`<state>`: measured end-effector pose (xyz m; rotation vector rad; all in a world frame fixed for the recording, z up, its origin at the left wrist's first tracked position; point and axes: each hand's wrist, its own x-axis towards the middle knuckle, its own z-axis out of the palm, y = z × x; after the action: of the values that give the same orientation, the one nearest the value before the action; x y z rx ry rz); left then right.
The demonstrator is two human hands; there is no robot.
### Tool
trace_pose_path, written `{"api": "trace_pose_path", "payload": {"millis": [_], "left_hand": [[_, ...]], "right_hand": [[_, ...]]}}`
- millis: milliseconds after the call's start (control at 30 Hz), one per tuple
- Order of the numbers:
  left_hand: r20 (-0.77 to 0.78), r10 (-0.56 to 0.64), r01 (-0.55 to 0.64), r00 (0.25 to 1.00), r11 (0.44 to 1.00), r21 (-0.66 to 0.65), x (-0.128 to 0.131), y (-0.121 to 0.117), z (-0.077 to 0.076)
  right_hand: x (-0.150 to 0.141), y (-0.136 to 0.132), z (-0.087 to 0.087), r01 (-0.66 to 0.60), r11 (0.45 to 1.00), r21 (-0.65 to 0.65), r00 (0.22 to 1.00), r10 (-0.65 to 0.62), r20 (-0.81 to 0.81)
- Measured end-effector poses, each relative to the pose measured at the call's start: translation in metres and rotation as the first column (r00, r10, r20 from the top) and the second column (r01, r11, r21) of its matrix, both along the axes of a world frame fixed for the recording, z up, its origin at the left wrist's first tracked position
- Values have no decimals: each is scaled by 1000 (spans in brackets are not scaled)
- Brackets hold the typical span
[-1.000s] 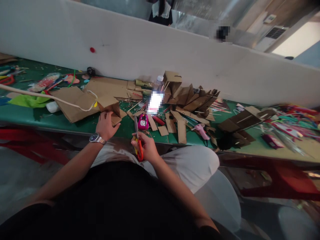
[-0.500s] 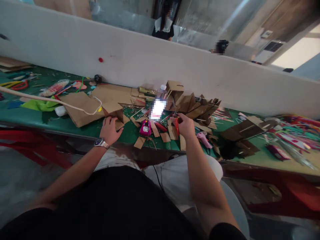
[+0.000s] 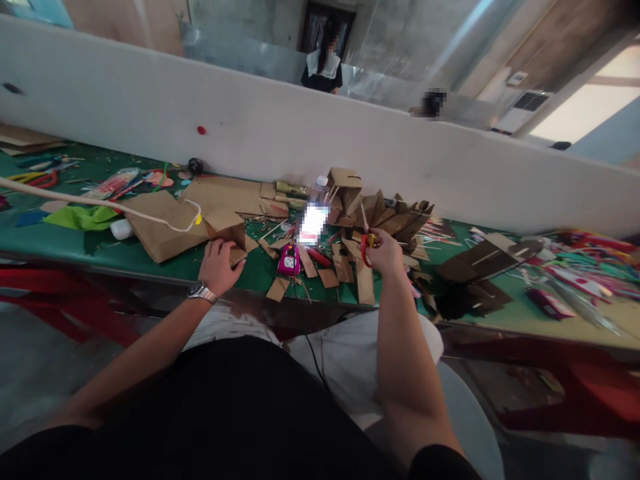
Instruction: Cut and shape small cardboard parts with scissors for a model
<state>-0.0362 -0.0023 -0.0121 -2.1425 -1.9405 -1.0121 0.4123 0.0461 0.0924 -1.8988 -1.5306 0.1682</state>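
My left hand (image 3: 219,268), with a metal watch on its wrist, is at the near edge of a folded brown cardboard piece (image 3: 163,223). Its fingers are bent over a flap, with the thumb on the near side. My right hand (image 3: 386,255) is closed around the handles of scissors (image 3: 367,248) with red and yellow on them. Their blades point up and away from me, above loose cardboard strips (image 3: 364,280). Between my hands lie a pink case (image 3: 289,260) with a cartoon face and a bright phone screen (image 3: 313,223).
A white partition (image 3: 260,120) runs along the back of the green table (image 3: 175,257). A clear bottle (image 3: 320,190) and a cardboard box form (image 3: 345,183) stand behind the phone. Coloured strips (image 3: 595,260) lie at right, pliers (image 3: 40,179) at left. Beyond the partition is a person (image 3: 323,70).
My right hand has moved right with the scissors, turning them so that the handles show more plainly. My left hand has stayed on the cardboard. The view has shifted slightly.
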Motion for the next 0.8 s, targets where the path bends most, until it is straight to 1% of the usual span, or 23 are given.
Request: {"api": "trace_pose_path", "payload": {"millis": [100, 167, 267, 333, 467, 567, 700, 800], "left_hand": [[1, 1, -1, 1000, 1000, -4, 0, 0, 0], [-7, 5, -5, 1000, 1000, -6, 0, 0, -1], [-26, 9, -10, 1000, 1000, -9, 0, 0, -1], [-37, 11, -11, 999, 1000, -2, -1, 0, -2], [-42, 11, -10, 999, 1000, 12, -1, 1, -3], [-37, 10, -10, 999, 1000, 3, -1, 1, -3], [-42, 1, -1, 999, 1000, -4, -2, 2, -3], [-47, -6, 6, 999, 1000, 7, -2, 2, -3]], "right_hand": [[13, -3, -1, -43, 998, -53, 999, 45, 22], [14, -5, -2, -49, 994, -97, 997, 55, 53], [5, -5, -4, -50, 991, -123, 993, 63, 102], [-4, -3, -6, -46, 985, -168, 992, 65, 110], [-13, 2, -12, 15, 966, -258, 986, 29, 164], [-11, 4, -15, 55, 959, -276, 976, 6, 217], [-9, 3, -17, 55, 958, -280, 974, 10, 227], [-16, 3, -19, 51, 954, -294, 966, 28, 258]]}}
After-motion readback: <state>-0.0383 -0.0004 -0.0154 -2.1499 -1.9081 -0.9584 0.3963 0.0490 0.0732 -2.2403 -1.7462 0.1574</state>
